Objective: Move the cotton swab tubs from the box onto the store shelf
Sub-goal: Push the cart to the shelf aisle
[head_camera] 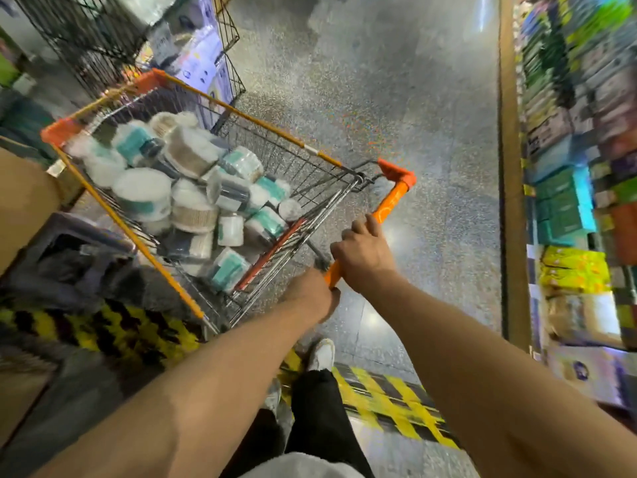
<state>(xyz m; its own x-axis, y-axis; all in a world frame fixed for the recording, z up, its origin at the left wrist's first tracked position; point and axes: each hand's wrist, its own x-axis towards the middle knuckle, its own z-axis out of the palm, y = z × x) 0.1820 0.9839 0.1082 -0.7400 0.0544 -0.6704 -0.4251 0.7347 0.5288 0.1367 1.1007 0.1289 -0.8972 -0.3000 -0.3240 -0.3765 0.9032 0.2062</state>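
L hand [312, 293] & R hand [363, 251] clenched on cart handle [387, 208], swab tubs [193, 188] inside (blurry)

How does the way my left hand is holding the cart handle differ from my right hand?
The left hand grips the orange handle at its near end, close to you; the right hand sits further along the bar. The left hand's fingers curl out of sight, while the right hand's fingers show on top of the bar. Both are closed on the same handle of the cart.
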